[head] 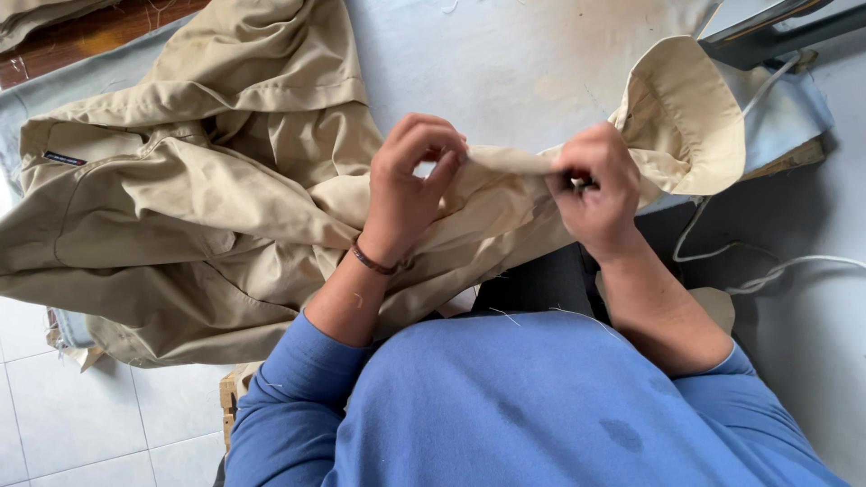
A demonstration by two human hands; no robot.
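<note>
The left hand [410, 185] is curled, thumb and fingers pinching a fold of the khaki garment [207, 189], and the right hand [595, 185] is closed tight on the same fold just beside it, the strip stretched between them. The garment spreads leftward over the pale tabletop [505, 63], its cuff [686, 117] turned open beyond the right hand. A white cord [722, 252] trails to the right.

Both forearms reach forward from blue sleeves pushed up below the elbows. The left hand [410, 185] is raised, fingers curled over, thumb and forefinger in a pinching grip. The right hand [597, 188] is closed in a fist-like grip, knuckles up.
</note>
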